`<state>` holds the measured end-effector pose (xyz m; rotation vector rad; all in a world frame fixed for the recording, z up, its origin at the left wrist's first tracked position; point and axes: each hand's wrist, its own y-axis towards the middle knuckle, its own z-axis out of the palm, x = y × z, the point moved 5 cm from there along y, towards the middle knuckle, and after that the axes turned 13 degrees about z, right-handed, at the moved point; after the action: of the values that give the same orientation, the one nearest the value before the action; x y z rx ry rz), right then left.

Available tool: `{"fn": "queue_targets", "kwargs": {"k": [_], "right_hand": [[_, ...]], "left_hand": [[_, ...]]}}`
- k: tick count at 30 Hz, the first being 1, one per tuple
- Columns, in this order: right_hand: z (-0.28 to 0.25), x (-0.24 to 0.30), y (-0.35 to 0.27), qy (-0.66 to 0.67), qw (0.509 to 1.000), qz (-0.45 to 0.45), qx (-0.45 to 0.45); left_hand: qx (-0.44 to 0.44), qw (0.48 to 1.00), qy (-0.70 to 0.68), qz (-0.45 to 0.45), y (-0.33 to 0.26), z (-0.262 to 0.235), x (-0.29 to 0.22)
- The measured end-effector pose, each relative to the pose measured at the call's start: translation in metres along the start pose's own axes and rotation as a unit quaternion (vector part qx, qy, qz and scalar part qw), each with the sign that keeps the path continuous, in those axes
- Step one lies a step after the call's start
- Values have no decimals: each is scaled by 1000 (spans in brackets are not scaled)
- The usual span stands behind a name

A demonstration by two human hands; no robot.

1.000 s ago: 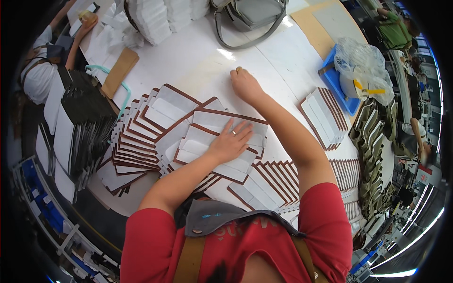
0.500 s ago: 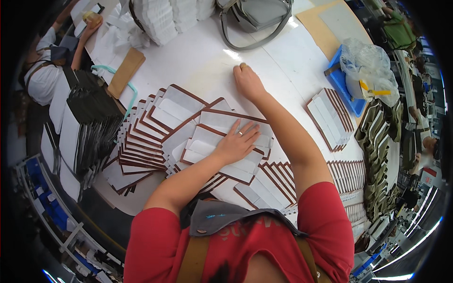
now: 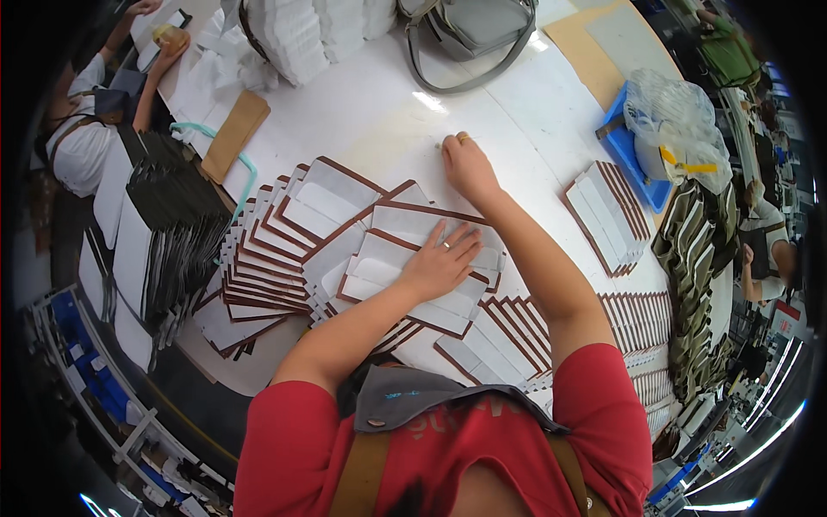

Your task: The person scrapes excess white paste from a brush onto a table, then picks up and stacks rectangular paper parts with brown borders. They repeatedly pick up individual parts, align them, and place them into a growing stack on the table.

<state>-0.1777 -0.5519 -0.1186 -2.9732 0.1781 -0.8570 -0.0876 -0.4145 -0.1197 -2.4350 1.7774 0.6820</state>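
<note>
My left hand [image 3: 439,265] lies flat, fingers spread and a ring on one, on a white panel with brown edging [image 3: 392,258]. That panel rests on other brown-edged panels, which overlap at angles. Beyond it my right hand [image 3: 470,171] is closed over the white tabletop [image 3: 370,121], its fingertips drawn together. A small yellowish band shows at one fingertip; whatever the fingers pinch is too small to make out. To the left, similar panels [image 3: 258,250] spread in a fan. Another row of brown-edged panels [image 3: 508,336] lies close to my body.
On the right are a small stack of panels [image 3: 603,215], a blue tray [image 3: 637,159] with a clear plastic bag [image 3: 676,112], and olive pieces [image 3: 689,267]. A grey bag [image 3: 478,34] and white bundles [image 3: 293,34] stand at the back. Dark stacked pieces [image 3: 181,224] and a co-worker [image 3: 82,146] are left.
My right hand has come slightly nearer my body and to the right, fingers still closed. My left hand stays flat on the panel. The whole view has shifted slightly.
</note>
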Motion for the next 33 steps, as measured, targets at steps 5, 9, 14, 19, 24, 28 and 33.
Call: {"fn": "queue_targets", "kwargs": {"k": [5, 9, 14, 19, 24, 28, 33], "right_hand": [[-4, -4, 19, 21, 999, 26, -6], [1, 10, 1, -6, 998, -59, -33], [5, 12, 5, -8, 1000, -23, -6], [12, 14, 30, -51, 993, -101, -31], [18, 22, 17, -68, 994, -89, 10], [19, 19, -16, -44, 984, -166, 55], [22, 32, 44, -79, 982, -169, -35]], "left_hand": [[-5, 1000, -8, 0, -1, 0, 1], [-5, 1000, 0, 5, 0, -1, 1], [-5, 1000, -4, -3, -1, 0, 1], [-5, 1000, -9, 6, 0, 0, -2], [-5, 1000, -2, -5, -1, -1, 1], [-9, 1000, -12, -4, -1, -1, 2], [32, 999, 8, -5, 1, 1, 0]]}}
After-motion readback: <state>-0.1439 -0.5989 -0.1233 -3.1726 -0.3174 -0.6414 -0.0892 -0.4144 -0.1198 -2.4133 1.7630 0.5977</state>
